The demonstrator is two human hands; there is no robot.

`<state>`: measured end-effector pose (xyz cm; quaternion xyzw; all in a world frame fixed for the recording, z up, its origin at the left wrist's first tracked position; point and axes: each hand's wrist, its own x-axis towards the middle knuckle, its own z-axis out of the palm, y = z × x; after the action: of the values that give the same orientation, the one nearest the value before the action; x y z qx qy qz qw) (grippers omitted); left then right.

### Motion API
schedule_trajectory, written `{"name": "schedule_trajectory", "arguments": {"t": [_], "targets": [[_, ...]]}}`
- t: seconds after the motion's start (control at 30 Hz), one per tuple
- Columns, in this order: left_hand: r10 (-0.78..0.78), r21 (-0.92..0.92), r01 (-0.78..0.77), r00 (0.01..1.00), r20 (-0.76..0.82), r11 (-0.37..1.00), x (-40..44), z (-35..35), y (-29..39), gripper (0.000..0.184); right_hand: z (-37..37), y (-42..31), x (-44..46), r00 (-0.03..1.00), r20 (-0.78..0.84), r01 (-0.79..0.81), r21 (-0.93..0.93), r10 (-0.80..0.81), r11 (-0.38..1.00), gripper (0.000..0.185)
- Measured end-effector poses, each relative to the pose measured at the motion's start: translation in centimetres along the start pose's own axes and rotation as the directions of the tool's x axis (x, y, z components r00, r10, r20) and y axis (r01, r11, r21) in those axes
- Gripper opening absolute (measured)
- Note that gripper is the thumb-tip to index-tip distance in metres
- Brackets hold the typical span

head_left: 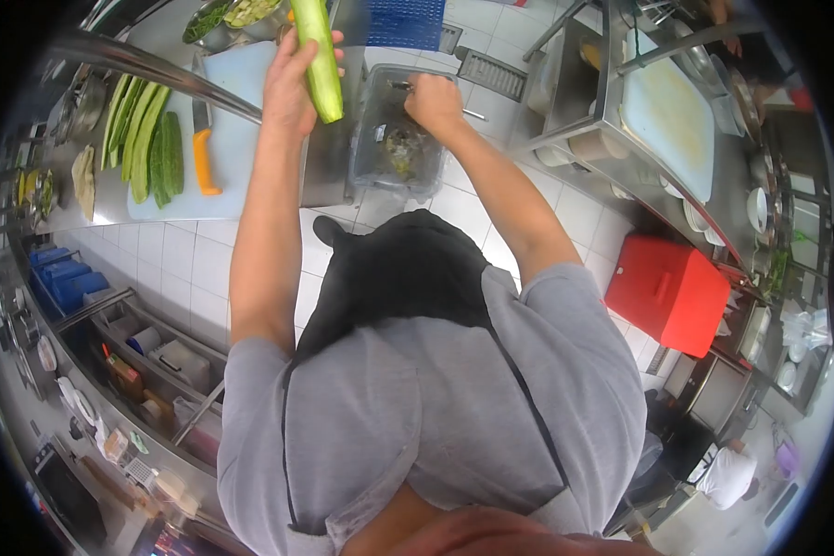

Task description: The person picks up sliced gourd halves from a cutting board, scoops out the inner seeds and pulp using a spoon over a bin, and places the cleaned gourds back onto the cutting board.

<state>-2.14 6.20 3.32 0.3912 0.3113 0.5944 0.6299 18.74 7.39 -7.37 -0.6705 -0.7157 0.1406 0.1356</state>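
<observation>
My left hand (292, 88) is closed around a long, pale green peeled cucumber (322, 74), held tilted near the worktop's edge. My right hand (435, 104) is closed in a fist on a slim metal peeler (474, 115); its handle sticks out on one side and its dark head on the other. Below that hand stands a grey plastic bin (361, 153) with scraps in it. On the pale blue cutting board (236, 79) lie a knife with an orange handle (206, 162) and, beside it, several long green cucumbers (144, 139), some with skin stripped.
Metal bowls of cut vegetables (208, 26) stand at the back of the worktop. A metal bar (157, 69) crosses above the board. To the right are a steel counter with a white board (667, 116) and a red box (667, 292). Another person (727, 477) is at lower right.
</observation>
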Motion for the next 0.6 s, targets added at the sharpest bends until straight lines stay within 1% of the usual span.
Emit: {"name": "schedule_trajectory", "arguments": {"t": [0.03, 0.07, 0.1, 0.13, 0.17, 0.2, 0.23, 0.27, 0.3, 0.4, 0.43, 0.47, 0.53, 0.6], "targets": [[-0.040, -0.033, 0.039, 0.999, -0.028, 0.999, -0.1, -0.3, 0.1, 0.039, -0.2, -0.2, -0.1, 0.999, -0.012, -0.047, 0.072, 0.048, 0.996, 0.024], [-0.018, 0.016, 0.020, 0.997, -0.069, 1.000, -0.4, -0.4, -0.2, 0.037, -0.4, -0.4, -0.4, 0.994, 0.002, -0.109, 0.257, 0.112, 0.960, 0.023], [0.009, 0.066, -0.002, 0.994, -0.106, 0.998, -0.5, -0.3, -0.7, 0.037, -1.0, -0.7, -1.0, 0.985, 0.025, -0.165, 0.431, 0.170, 0.887, 0.022], [0.039, 0.117, -0.022, 0.989, -0.141, 0.993, -0.7, -0.3, -1.3, 0.038, -1.4, -1.1, -1.3, 0.973, 0.060, -0.214, 0.589, 0.222, 0.779, 0.022], [0.048, 0.033, -0.044, 0.991, -0.124, 0.998, -1.0, -0.4, -1.7, 0.035, -0.5, -1.0, -1.4, 0.967, 0.121, -0.227, 0.811, 0.224, 0.539, 0.022], [0.069, -0.042, -0.075, 0.990, -0.124, 0.996, -1.1, 0.1, -2.0, 0.035, -1.5, -1.8, -1.9, 0.949, 0.224, -0.292, 0.888, 0.220, 0.355, 0.023], [0.086, -0.119, -0.101, 0.988, -0.125, 0.988, -1.4, 0.9, -2.4, 0.036, -3.2, -3.0, -3.1, 0.925, 0.325, -0.357, 0.921, 0.197, 0.157, 0.024], [0.102, -0.197, -0.125, 0.987, -0.124, 0.972, -1.5, 1.4, -2.8, 0.038, -4.5, -4.0, -4.2, 0.896, 0.418, -0.416, 0.908, 0.153, -0.044, 0.025], [0.107, -0.277, -0.126, 0.991, -0.081, 0.953, -1.2, 1.5, -3.0, 0.044, -5.0, -4.8, -4.7, 0.900, 0.418, -0.394, 0.902, 0.127, -0.178, 0.027], [0.036, -0.364, -0.073, 0.993, -0.110, 0.928, -2.0, 2.7, -3.8, 0.045, -5.0, -4.5, -4.6, 0.917, 0.390, -0.354, 0.889, 0.076, -0.289, 0.025], [0.023, -0.359, -0.062, 0.994, -0.110, 0.931, -2.2, 3.3, -3.6, 0.042, -5.4, -4.5, -4.4, 0.913, 0.393, -0.349, 0.893, 0.113, -0.285, 0.023], [0.026, -0.353, -0.050, 0.997, -0.074, 0.934, -2.4, 3.5, -3.3, 0.041, -5.4, -4.1, -4.1, 0.916, 0.394, -0.362, 0.894, 0.080, -0.264, 0.023], [0.030, -0.341, -0.029, 1.000, -0.002, 0.939, -3.0, 3.4, -2.5, 0.046, -5.5, -2.6, -2.9, 0.917, 0.398, -0.385, 0.897, 0.017, -0.217, 0.022], [-0.063, -0.562, 0.176, 0.975, 0.215, 0.808, -4.1, 2.2, -0.4, 0.065, -6.3, -0.8, -1.5, 0.951, 0.308, -0.306, 0.949, 0.009, -0.075, 0.023]]}}
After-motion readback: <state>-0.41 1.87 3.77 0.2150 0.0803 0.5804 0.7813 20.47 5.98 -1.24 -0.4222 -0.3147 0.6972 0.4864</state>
